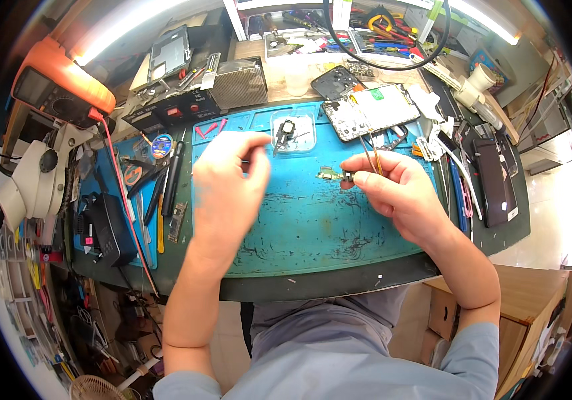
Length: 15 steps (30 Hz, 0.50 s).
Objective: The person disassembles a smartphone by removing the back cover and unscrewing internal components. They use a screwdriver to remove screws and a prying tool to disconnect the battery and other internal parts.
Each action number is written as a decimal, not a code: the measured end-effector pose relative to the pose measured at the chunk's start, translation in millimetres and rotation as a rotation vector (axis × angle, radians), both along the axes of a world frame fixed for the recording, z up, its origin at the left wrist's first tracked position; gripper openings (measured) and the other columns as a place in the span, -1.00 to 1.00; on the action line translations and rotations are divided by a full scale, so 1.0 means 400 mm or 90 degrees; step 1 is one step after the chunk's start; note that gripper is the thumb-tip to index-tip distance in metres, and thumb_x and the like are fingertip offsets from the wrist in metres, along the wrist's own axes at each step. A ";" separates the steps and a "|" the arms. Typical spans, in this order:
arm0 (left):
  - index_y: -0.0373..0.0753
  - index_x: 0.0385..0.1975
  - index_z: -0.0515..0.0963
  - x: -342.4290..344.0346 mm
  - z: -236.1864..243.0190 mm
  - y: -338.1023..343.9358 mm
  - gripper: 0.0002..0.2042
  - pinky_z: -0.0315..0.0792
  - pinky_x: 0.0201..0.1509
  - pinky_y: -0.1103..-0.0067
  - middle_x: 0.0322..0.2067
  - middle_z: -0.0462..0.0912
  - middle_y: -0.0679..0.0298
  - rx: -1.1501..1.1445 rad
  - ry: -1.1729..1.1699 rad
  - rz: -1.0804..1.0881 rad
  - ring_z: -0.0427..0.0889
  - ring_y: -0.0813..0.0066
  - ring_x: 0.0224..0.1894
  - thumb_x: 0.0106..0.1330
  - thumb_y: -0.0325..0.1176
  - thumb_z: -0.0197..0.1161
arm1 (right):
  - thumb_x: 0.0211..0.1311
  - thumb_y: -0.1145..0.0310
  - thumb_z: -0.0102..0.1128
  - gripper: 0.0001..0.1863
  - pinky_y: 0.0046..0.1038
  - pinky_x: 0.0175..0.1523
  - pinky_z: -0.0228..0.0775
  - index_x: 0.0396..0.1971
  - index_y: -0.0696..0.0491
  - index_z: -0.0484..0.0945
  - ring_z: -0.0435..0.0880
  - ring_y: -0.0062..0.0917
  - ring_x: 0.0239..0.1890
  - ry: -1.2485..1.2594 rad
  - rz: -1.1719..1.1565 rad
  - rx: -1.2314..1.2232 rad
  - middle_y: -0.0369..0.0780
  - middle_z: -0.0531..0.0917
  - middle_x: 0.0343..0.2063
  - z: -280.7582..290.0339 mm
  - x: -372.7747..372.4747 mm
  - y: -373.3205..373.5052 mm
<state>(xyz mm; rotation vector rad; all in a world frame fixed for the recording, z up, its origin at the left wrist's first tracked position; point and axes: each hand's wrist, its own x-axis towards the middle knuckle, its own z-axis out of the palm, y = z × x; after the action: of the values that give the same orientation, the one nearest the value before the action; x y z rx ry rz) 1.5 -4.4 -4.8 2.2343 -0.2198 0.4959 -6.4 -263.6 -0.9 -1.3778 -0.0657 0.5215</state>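
Note:
My right hand (399, 190) is closed over the blue mat (286, 233), right of its middle. Thumb and fingers pinch the end of a small green flex board (329, 174) with dark parts on it. A pair of tweezers (374, 159) is also held in this hand, its tips pointing up and away. My left hand (229, 180) is raised over the mat's left side, smeared by motion. Its fingers look bent, and whether it holds anything cannot be made out. Beyond it stands a clear plastic box (306, 141) containing a small black phone part (286, 132).
An opened phone (373, 112) lies at the mat's far right edge, near a black phone cover (336, 83). An orange multimeter (63, 90) stands far left above pens and a black box (108, 229). A dark phone (496, 180) lies right. A black cable (393, 68) loops overhead.

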 end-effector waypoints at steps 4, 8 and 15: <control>-0.38 -0.14 0.73 0.008 -0.046 0.072 -0.86 0.60 -0.07 0.41 -0.26 0.74 0.05 0.254 -0.013 0.078 0.74 0.19 -0.24 0.40 -0.48 0.33 | 0.41 0.27 0.39 -0.67 -0.70 -0.43 0.16 0.01 0.18 0.69 0.41 -0.88 -0.47 0.002 0.002 -0.051 -0.28 0.80 -0.22 0.005 0.000 0.005; -0.39 -0.18 0.73 -0.014 -0.008 0.035 -0.84 0.56 -0.05 0.38 -0.24 0.73 0.04 0.281 0.043 0.122 0.71 0.10 -0.19 0.44 -0.42 0.32 | 0.42 0.33 0.37 -0.75 -0.71 -0.50 0.08 -0.09 0.19 0.67 0.33 -0.85 -0.59 0.010 -0.029 -0.066 -0.22 0.79 -0.32 0.002 0.004 0.013; -0.36 0.21 0.60 -0.077 0.017 -0.029 -0.68 0.59 -0.25 0.64 -0.18 0.74 0.24 -0.317 0.372 -0.190 0.75 0.56 -0.13 0.63 -0.29 0.20 | 0.40 0.25 0.38 -0.72 -0.66 -0.52 0.23 -0.14 0.19 0.71 0.40 -0.81 -0.62 0.055 0.000 -0.045 -0.24 0.81 -0.34 -0.004 0.006 0.003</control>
<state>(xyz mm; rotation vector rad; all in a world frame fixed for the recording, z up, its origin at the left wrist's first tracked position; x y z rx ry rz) -29.2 -15.9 1.9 1.7241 -0.1027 -0.2501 -3.9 -262.3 -2.7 -1.4230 0.0233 0.5875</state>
